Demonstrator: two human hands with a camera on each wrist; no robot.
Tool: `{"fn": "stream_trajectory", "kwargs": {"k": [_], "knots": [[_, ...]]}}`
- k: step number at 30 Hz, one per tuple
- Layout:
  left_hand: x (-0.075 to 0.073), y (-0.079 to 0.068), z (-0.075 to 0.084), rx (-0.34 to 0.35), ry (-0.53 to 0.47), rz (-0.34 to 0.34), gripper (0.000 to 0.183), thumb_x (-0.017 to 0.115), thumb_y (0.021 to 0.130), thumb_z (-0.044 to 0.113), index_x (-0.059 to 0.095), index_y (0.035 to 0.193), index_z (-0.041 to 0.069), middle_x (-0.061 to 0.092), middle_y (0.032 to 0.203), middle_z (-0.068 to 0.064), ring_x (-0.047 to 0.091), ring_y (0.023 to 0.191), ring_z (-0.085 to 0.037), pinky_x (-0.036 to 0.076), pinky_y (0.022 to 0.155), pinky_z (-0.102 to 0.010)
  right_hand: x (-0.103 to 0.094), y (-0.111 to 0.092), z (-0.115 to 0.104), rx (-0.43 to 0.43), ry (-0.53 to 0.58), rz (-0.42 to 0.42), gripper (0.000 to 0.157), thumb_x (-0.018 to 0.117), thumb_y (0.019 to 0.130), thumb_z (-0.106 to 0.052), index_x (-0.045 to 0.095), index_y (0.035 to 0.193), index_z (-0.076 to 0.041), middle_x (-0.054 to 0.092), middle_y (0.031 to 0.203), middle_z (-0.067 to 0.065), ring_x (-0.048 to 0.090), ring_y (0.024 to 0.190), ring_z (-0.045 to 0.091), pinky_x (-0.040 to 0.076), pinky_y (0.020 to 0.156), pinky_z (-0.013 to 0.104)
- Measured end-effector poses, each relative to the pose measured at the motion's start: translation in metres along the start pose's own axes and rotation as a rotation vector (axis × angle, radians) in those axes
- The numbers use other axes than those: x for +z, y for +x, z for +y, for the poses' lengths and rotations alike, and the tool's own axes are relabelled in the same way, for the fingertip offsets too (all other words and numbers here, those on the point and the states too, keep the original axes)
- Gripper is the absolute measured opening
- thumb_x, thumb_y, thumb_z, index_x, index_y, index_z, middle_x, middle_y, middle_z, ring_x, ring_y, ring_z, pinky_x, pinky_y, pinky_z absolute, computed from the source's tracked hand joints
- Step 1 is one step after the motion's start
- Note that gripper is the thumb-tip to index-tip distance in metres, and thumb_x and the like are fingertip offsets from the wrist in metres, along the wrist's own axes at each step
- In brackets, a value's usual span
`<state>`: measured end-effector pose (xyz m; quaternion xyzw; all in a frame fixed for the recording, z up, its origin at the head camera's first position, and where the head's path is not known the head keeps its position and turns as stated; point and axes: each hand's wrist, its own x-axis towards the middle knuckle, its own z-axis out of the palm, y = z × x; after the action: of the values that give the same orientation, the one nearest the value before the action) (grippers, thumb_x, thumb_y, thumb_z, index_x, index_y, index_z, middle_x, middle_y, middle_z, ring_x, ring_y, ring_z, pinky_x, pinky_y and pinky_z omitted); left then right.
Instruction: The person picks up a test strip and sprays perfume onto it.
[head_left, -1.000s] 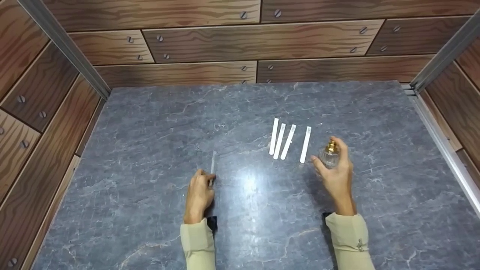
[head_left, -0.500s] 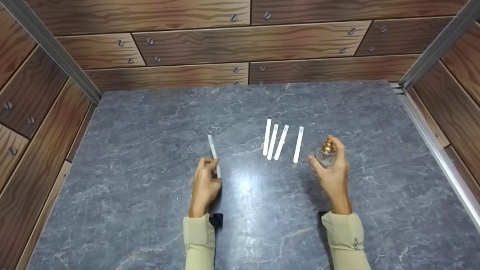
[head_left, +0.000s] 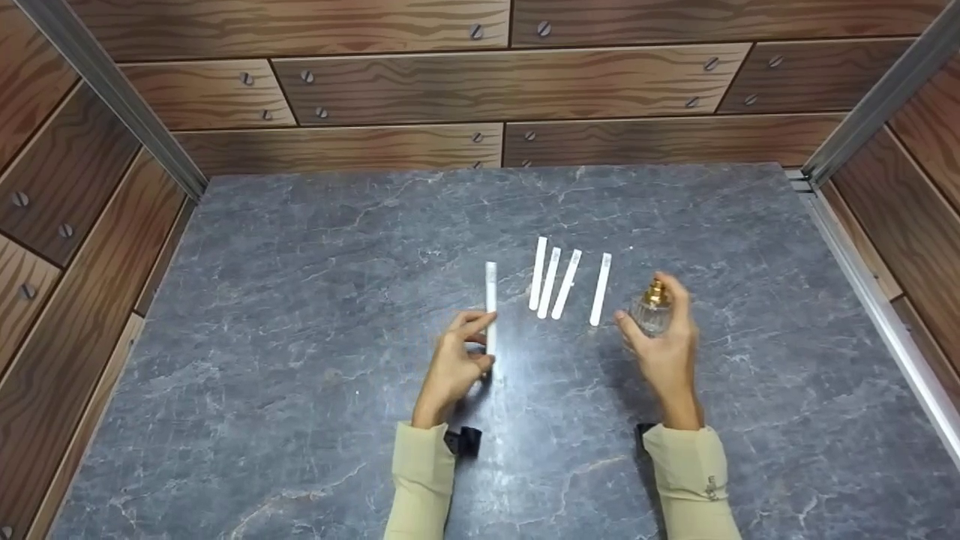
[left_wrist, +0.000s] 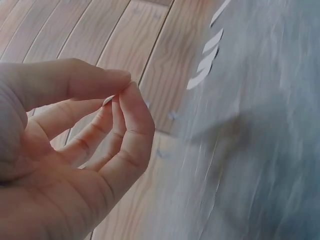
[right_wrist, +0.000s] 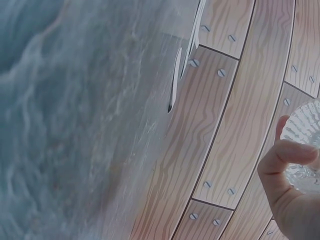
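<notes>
My left hand [head_left: 450,364] pinches a white perfume test strip [head_left: 491,289] between thumb and fingers, above the middle of the table. The strip points away from me. In the left wrist view the thumb and fingertips of that hand [left_wrist: 75,160] meet, and the strip is mostly hidden. On the right, my right hand [head_left: 671,356] grips a clear ribbed glass perfume bottle [head_left: 649,315] with a gold spray top [head_left: 656,291], one finger at the top. The right wrist view catches the ribbed bottle [right_wrist: 301,127] at its edge, with the thumb against the glass.
Several more white test strips [head_left: 601,289] lie on the grey marbled table [head_left: 300,262] between the hands and farther back. Wood-patterned walls [head_left: 375,86] with metal corner posts enclose the table at the back and both sides.
My left hand has lifted the test strip and carried it to the right, nearer the other strips. The right hand still holds the perfume bottle in nearly the same place.
</notes>
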<state>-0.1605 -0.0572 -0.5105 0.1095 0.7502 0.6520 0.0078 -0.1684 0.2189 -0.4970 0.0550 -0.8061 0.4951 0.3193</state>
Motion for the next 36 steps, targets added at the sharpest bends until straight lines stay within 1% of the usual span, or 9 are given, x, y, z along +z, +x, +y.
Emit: {"fn": "stream_trajectory", "kwargs": {"k": [3,6,9,11,17,24,27,31,36], "knots": [[0.006,0.002,0.0,0.006,0.006,-0.028,0.063,0.055,0.073,-0.029,0.055,0.135,-0.015,0.056,0.131,-0.019,0.061,0.099,-0.036,0.058,0.07,-0.026,0.002,0.0,0.0,0.015,-0.012,-0.006,0.069,0.081,0.077,0.012,0.05,0.138,0.001,0.064,0.115,0.026,0.055,0.095,0.008,0.044,0.081,0.018],[0.01,0.003,-0.001,-0.005,0.015,-0.029,0.063,0.055,0.073,-0.028,0.056,0.135,-0.014,0.057,0.13,-0.018,0.061,0.097,-0.031,0.055,0.067,-0.021,0.004,0.001,0.0,0.026,-0.026,-0.016,0.069,0.081,0.077,0.011,0.05,0.138,0.0,0.064,0.114,0.026,0.058,0.095,0.019,0.044,0.08,0.019],[0.014,0.004,-0.001,-0.017,0.006,-0.024,0.063,0.055,0.073,-0.028,0.056,0.135,-0.013,0.057,0.131,-0.017,0.061,0.097,-0.029,0.052,0.065,-0.019,0.004,0.002,0.0,0.033,-0.027,-0.024,0.07,0.082,0.077,0.01,0.05,0.138,0.0,0.064,0.118,0.026,0.059,0.099,0.03,0.044,0.084,0.021],[0.016,0.004,-0.001,-0.018,0.0,-0.026,0.063,0.056,0.074,-0.027,0.056,0.135,-0.013,0.057,0.131,-0.017,0.061,0.098,-0.029,0.052,0.064,-0.019,0.005,0.002,-0.001,0.029,-0.02,-0.027,0.07,0.082,0.077,0.011,0.05,0.138,0.0,0.063,0.119,0.027,0.059,0.1,0.033,0.044,0.085,0.022],[0.02,0.003,0.004,-0.008,0.009,-0.055,0.062,0.056,0.075,-0.025,0.056,0.136,-0.013,0.057,0.133,-0.016,0.061,0.099,-0.027,0.056,0.07,-0.022,0.006,0.002,-0.001,0.02,-0.01,-0.031,0.07,0.082,0.076,0.011,0.051,0.138,0.001,0.064,0.121,0.025,0.059,0.104,0.031,0.043,0.09,0.022],[0.026,0.004,0.011,0.005,0.041,-0.076,0.06,0.056,0.077,-0.025,0.057,0.136,-0.011,0.058,0.135,-0.019,0.062,0.099,-0.026,0.059,0.075,-0.027,0.007,0.001,0.0,0.026,-0.005,-0.049,0.068,0.081,0.076,0.011,0.052,0.137,0.001,0.064,0.115,0.025,0.057,0.103,0.02,0.043,0.091,0.025],[0.028,0.003,0.013,0.004,0.033,-0.08,0.06,0.056,0.077,-0.025,0.056,0.135,-0.012,0.058,0.134,-0.021,0.063,0.098,-0.025,0.06,0.075,-0.028,0.009,0.0,0.0,0.008,-0.009,-0.06,0.067,0.081,0.076,0.012,0.051,0.136,0.002,0.064,0.113,0.027,0.058,0.102,0.027,0.043,0.091,0.027],[0.032,0.003,0.014,0.019,0.025,-0.098,0.057,0.059,0.079,-0.025,0.056,0.135,-0.014,0.059,0.13,-0.023,0.066,0.098,-0.029,0.06,0.077,-0.027,0.011,-0.001,0.002,-0.053,-0.019,-0.055,0.066,0.081,0.074,0.015,0.052,0.133,0.004,0.064,0.112,0.029,0.059,0.1,0.036,0.043,0.092,0.026],[0.035,0.002,0.015,0.048,0.048,-0.119,0.054,0.061,0.08,-0.024,0.057,0.133,-0.014,0.061,0.127,-0.023,0.067,0.099,-0.032,0.059,0.078,-0.025,0.013,-0.001,0.003,-0.111,-0.015,-0.052,0.065,0.081,0.073,0.016,0.052,0.131,0.007,0.063,0.116,0.029,0.059,0.103,0.039,0.041,0.1,0.024]]}}
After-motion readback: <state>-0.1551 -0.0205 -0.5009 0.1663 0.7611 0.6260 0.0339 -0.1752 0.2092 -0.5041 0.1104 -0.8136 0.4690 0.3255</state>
